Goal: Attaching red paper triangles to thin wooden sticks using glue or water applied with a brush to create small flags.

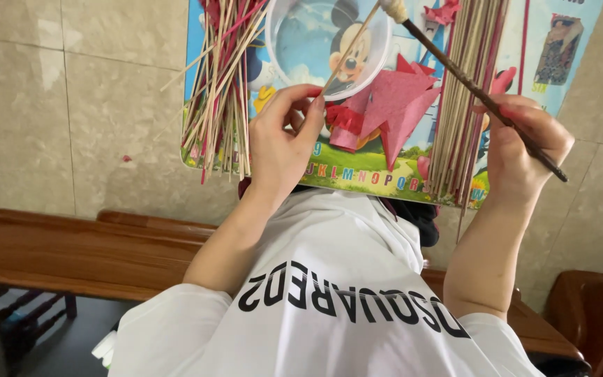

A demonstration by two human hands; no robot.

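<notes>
Left hand (280, 143), centre frame: fingers pinching a thin bamboo stick (349, 50) that is crossing the clear round bowl (294, 42). Right hand (521, 150), right of frame: fingers gripping a dark brush (469, 82). Pink paper pieces (392, 105) lying between stick bundles (221, 84) on the colourful board (357, 178)

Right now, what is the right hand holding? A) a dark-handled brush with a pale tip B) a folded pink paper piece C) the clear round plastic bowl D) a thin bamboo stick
A: the right hand grips a dark-handled brush with a pale tip, angled up toward the clear round plastic bowl, while the left hand pinches a thin bamboo stick.
</notes>
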